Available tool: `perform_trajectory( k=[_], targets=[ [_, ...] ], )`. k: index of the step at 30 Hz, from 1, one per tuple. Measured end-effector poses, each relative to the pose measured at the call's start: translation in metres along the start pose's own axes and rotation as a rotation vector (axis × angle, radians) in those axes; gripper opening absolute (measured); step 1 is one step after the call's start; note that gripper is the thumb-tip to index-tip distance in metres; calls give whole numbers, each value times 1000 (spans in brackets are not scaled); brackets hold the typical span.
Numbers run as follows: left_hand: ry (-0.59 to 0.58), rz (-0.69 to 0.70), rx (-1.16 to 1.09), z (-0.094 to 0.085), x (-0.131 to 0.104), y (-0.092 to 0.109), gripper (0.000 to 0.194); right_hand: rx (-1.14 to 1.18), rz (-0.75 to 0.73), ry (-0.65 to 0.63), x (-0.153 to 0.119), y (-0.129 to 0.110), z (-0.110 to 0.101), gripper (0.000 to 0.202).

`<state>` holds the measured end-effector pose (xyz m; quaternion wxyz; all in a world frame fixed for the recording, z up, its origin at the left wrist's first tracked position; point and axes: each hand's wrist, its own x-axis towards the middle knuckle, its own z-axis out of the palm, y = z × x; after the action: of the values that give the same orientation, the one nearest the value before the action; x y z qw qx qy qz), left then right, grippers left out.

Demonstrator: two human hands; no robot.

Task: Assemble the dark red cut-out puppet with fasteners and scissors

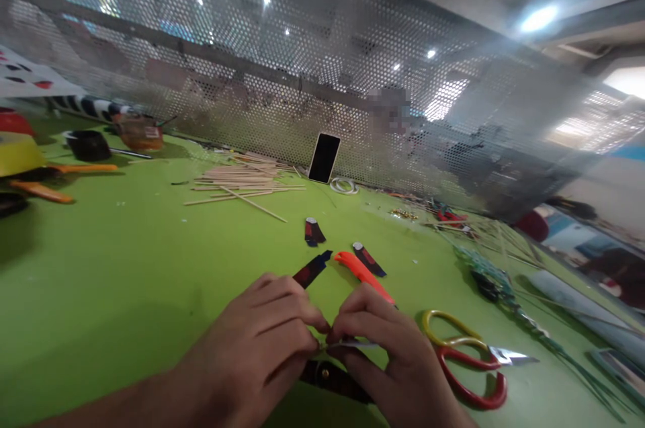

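Observation:
My left hand (pixel 267 334) and my right hand (pixel 383 347) meet low in the middle of the view, fingertips pinched together. Between them is a thin, pale-edged strip (pixel 353 343), mostly covered by my fingers. A dark piece with a small gold stud (pixel 325 373) shows just below it; I cannot tell whether it is joined to the strip. Beyond my left knuckles lies a dark cut strip (pixel 310 271). An orange utility knife (pixel 363 275) rests just past my right hand. Two more dark pieces, one (pixel 314 232) farther off and one (pixel 369 260) beside the knife, lie on the green tabletop (pixel 151 267).
Scissors (pixel 474 354) with yellow and red handles lie right of my right hand. Thin wooden sticks (pixel 246 179) are piled at the back, near a phone (pixel 324 157) leaning on the perforated metal screen (pixel 226 72). Orange-handled pliers (pixel 45 189) and a tape roll (pixel 87 144) are at left.

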<state>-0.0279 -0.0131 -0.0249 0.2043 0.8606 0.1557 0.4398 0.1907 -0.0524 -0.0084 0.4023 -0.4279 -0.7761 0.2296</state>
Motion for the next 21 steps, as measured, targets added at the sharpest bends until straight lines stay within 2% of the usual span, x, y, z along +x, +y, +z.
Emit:
perform_trajectory(
  k=[6,10,17,21],
  targets=[
    [-98,-27,-20,-2,1,1,20,128,23,-59,0,0,0,22],
    [-152,-54,-17,-4,3,4,18,169,-11,-27,0,2,2,14],
    [-81,-171,2,2,-5,3,22,184,100,0,-2,3,7,24],
    [-77,-191,-9,3,-7,3,25,150,95,27,-2,3,12,22]
  ],
)
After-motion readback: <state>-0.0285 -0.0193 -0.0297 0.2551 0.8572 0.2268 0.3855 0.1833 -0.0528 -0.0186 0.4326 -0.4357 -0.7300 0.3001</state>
